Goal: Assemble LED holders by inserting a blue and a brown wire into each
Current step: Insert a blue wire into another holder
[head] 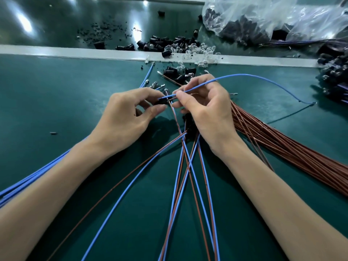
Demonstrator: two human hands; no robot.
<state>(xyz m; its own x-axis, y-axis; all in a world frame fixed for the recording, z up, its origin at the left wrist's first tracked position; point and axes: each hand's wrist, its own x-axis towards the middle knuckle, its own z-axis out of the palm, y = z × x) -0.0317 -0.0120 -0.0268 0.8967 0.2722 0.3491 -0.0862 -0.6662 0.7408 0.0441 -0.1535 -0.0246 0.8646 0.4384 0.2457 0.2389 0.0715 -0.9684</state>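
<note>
My left hand (130,113) pinches a small black LED holder (161,101) between thumb and fingers at the middle of the green mat. My right hand (205,108) pinches a blue wire (244,75) close to its end, and that end meets the holder. The wire arcs up and right, coming down on the mat at the far right. A brown wire (174,113) runs from the holder down toward me. Several finished blue and brown wire pairs (186,166) fan out between my forearms.
A thick bundle of brown wires (282,146) lies to the right, and blue wires (28,181) lie under my left forearm. Loose black holders and clear LEDs (180,48) are scattered behind a grey strip (75,51). A plastic bag of parts (263,17) sits at the back right.
</note>
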